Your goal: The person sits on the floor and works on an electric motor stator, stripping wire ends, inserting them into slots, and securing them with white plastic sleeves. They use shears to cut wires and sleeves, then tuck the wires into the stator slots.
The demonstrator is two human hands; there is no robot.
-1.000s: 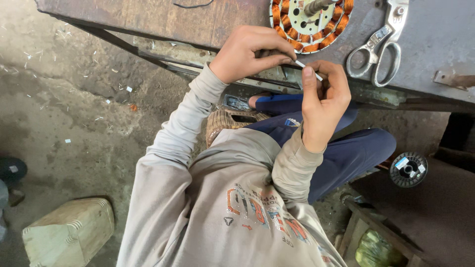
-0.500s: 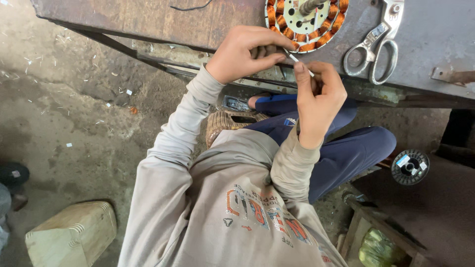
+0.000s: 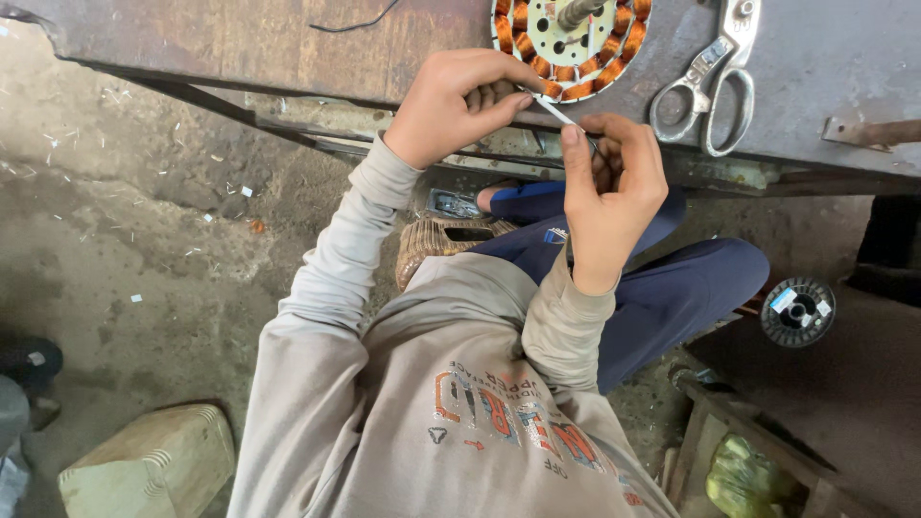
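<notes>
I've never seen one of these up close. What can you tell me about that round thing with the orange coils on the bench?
The round thing lies flat on the worn grey bench, cut off by the picture's top edge. A ring of copper-orange wire coils surrounds a pale metal disc with small holes, and a dark shaft rises from its middle. The left hand rests by its lower rim. Scissors lie to its right, apart from it.

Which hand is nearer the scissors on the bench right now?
Right. The right hand sits just below and left of the scissors, not touching them. The left hand is farther left, beyond the copper-wound stator; both pinch a thin white sleeve.
</notes>
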